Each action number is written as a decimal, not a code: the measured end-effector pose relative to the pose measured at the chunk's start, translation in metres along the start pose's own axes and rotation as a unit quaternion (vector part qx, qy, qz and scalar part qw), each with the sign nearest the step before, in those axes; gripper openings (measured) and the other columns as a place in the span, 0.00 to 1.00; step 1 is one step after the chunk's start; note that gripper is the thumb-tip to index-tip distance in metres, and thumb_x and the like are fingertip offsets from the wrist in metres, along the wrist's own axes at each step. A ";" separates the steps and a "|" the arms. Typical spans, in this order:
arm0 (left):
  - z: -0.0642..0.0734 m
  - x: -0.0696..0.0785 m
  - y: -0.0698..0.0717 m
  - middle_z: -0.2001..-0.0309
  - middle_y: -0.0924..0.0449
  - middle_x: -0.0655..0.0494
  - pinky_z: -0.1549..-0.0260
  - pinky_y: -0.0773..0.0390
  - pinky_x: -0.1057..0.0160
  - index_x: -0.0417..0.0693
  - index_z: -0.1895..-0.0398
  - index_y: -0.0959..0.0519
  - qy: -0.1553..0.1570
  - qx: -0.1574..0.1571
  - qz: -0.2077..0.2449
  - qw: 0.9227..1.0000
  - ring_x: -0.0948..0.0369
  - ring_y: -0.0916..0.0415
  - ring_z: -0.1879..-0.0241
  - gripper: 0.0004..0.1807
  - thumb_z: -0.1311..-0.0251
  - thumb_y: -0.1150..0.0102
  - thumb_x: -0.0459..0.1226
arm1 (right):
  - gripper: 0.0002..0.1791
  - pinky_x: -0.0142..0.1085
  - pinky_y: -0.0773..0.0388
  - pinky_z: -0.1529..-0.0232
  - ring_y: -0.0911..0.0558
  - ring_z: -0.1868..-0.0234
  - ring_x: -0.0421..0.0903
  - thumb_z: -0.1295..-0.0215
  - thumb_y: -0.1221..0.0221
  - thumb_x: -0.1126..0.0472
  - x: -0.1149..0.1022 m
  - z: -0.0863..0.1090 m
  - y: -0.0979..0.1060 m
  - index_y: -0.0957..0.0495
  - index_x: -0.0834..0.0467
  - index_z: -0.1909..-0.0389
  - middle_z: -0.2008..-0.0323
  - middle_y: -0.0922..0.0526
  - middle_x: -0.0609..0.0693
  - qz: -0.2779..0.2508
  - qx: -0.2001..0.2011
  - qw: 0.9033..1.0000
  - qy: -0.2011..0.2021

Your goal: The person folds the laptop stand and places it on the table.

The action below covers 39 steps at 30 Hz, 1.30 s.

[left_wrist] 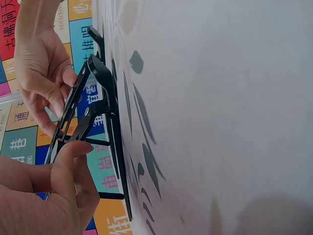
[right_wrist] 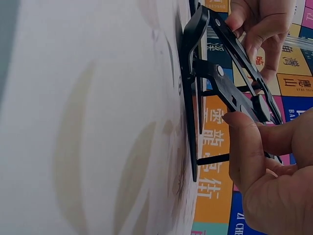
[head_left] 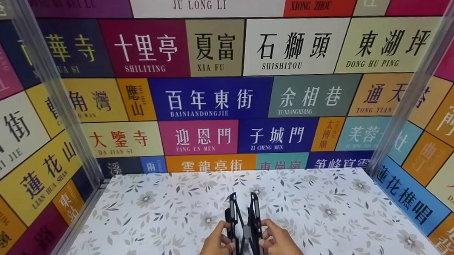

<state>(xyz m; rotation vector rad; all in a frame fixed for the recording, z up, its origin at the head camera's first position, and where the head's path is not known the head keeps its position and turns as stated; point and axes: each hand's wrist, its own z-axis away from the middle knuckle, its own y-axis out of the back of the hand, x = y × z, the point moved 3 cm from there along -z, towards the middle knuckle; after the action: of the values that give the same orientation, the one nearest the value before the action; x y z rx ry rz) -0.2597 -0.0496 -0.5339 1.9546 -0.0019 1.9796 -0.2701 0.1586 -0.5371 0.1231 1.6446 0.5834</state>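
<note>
A black folding laptop stand (head_left: 247, 232) with crossed struts and a grey oval hub stands on the patterned tabletop, close to the front in the head view. My left hand (head_left: 216, 246) pinches its left rail between thumb and fingers. On the opposite rail, my right hand (head_left: 282, 244) has the same kind of pinch. Both wrist views show the raised upper arms of the stand (left_wrist: 88, 117) tilted above its base bars, which lie along the table surface. In the right wrist view, my right thumb and fingers grip the upper arm beside the hub (right_wrist: 260, 107).
The white tabletop (head_left: 147, 221) carries a grey leaf and flower print. Walls of colourful sign panels (head_left: 211, 98) enclose it at the back and both sides. Clear plastic-like corner posts (head_left: 55, 88) rise at the back left and back right.
</note>
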 end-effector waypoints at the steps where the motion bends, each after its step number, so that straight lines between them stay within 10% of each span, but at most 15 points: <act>1: 0.000 0.000 -0.001 0.74 0.25 0.50 0.85 0.24 0.60 0.52 0.46 0.33 0.001 -0.001 0.002 1.000 0.58 0.26 0.82 0.28 0.51 0.45 0.22 | 0.25 0.37 0.22 0.82 0.23 0.76 0.43 0.44 0.43 0.72 -0.001 0.000 0.000 0.33 0.56 0.45 0.70 0.27 0.51 0.003 0.001 1.000 0.003; 39: -0.003 0.006 -0.013 0.75 0.20 0.51 0.80 0.22 0.61 0.52 0.52 0.30 -0.017 -0.009 0.002 1.000 0.58 0.22 0.75 0.25 0.52 0.43 0.21 | 0.26 0.34 0.24 0.78 0.21 0.78 0.41 0.44 0.39 0.69 -0.012 -0.006 -0.019 0.34 0.58 0.44 0.73 0.24 0.49 -0.009 -0.035 0.999 0.028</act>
<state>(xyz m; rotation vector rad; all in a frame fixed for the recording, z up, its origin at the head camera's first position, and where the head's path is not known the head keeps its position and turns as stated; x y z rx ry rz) -0.2595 -0.0347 -0.5319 1.9786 -0.0323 1.9410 -0.2686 0.1351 -0.5342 0.0417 1.6764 0.6355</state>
